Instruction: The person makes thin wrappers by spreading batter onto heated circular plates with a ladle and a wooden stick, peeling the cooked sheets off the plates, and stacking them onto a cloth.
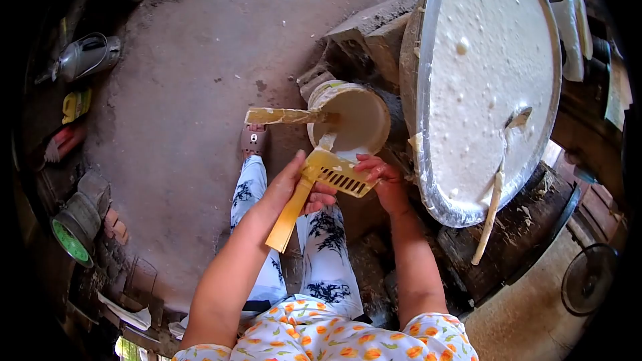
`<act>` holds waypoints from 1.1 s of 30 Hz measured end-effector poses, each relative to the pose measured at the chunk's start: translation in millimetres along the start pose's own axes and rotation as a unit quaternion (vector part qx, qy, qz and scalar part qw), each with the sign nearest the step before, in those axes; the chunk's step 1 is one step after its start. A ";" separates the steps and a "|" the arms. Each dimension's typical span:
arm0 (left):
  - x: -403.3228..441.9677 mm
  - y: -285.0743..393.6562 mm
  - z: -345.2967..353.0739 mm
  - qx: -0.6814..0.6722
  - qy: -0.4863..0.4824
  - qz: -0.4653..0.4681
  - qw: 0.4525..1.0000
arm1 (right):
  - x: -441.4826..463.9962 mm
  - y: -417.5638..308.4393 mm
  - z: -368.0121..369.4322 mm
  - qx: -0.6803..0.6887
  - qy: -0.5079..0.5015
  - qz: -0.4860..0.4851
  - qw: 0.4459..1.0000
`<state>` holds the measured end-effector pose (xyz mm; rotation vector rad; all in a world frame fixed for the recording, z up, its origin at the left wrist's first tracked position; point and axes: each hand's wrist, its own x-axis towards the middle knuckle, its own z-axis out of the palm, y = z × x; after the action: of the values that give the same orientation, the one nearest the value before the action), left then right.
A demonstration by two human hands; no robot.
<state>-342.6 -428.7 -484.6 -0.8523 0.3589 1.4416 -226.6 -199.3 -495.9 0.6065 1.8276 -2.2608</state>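
So both hands are on one yellow slotted scoop (332,163), held over the lap just on the near side of a pale bucket (372,109). The left hand (289,180) is wrapped round it where handle meets head, thumb on top and fingers curled underneath, which looks like the grip taking most of the weight. The handle pokes out below that hand, back toward the body, so the slotted end faces right, where the other hand can get at it

The right hand (384,177) has its fingertips pressed on the far corner of the slots, probably to steady that end. Its thumb is hidden from up here, so I can't tell if it's a real pinch or just resting fingers

A flat stick (282,115) lies across the bucket rim, one end inside and the other jutting over the floor (190,134), I'd guess so it's easy to grab by the outer end. Right of that sits a big basin (424,93) of pale batter (485,67), near the right arm. A wooden paddle (495,204) leans over its near rim, blade in the batter, handle hanging outside, likely to keep the grip end out of the goo
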 end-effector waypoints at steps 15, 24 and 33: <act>39.5 -32.4 45.7 0.129 0.214 0.056 0.967 | 1.4 -83.2 67.9 -0.619 -0.127 0.015 0.775; 44.5 -32.4 42.2 0.248 0.205 0.058 0.945 | 24.9 -38.3 56.2 -0.562 -0.114 0.128 0.809; 49.4 -0.2 38.7 0.376 0.176 0.071 0.907 | 34.4 -12.7 47.7 -0.420 -0.076 0.076 0.901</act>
<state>-345.9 -366.5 -492.6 -0.4417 1.1864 1.1238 -272.2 -238.2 -490.9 0.3683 2.2918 -1.1745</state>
